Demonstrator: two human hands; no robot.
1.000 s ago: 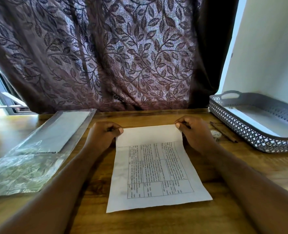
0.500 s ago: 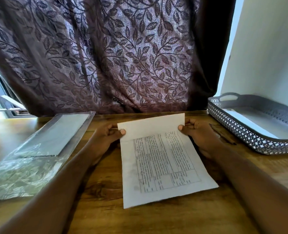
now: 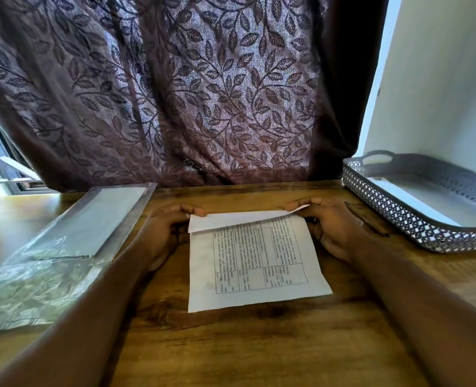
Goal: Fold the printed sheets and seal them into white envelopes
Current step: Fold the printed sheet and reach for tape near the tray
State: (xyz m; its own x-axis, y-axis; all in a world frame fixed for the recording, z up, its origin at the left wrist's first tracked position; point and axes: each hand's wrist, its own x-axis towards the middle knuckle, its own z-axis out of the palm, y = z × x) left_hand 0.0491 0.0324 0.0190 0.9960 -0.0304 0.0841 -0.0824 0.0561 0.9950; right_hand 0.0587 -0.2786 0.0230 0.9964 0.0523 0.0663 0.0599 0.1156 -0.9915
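Head view: printed sheet (image 3: 255,263) flat on the desk (image 3: 259,347) between the forearms, long axis running away from the body, slightly askew. Far edge turned back toward the body, blank underside up, forming a narrow flap over the top of the printed grid. Left hand (image 3: 172,227) pinching the flap's left corner. Right hand (image 3: 324,222) pinching the right corner, held a little higher off the page. Both hands level at the far end, equally near; free near edge lying toward the body.

Likely next: flap drawn along the long axis toward the near edge, corners matched before creasing.

Clear plastic pack (image 3: 63,247) left of the sheet, pale flat stack inside, probably the envelopes. Grey perforated tray (image 3: 415,219) at right, pen (image 3: 368,223) between it and the right hand.

Printing: ruled grid of small text, too blurred to read. No brand or label legible anywhere.
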